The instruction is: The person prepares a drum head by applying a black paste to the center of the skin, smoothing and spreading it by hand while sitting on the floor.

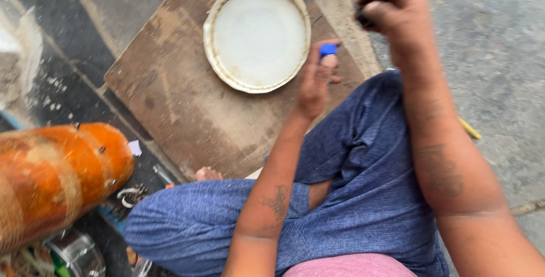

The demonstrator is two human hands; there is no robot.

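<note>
While the person sits cross-legged on the ground in blue trousers [363,197], both hands are raised in front of the knees. Pinched between the left hand's [315,81] thumb and fingertips is a small blue cap [328,49], at the very top of the hand with the remaining fingers curled loosely behind it. Up and to the right of it, well clear of the cap, the right hand [397,13] is closed into a loose fist around a small dark object [363,17] (only a sliver of it shows at the thumb side, too blurred to tell what it is).

Just to the left of the left hand, nearly touching its fingertips in the view, lies a round white lid [258,36] with a worn, yellowed rim, hollow side up. It rests on a brown, stained wooden board [170,95] that spreads out beneath and to the left of both hands. Beyond the right hand is bare grey concrete [499,38].

Far to the left of the hands, low down near the person's knee, is a large orange rounded object [57,175] with a few dark studs on it. A bare toe [208,173] peeks out beside the knee, and a thin yellow stick [470,128] lies on the concrete just past the right forearm.
</note>
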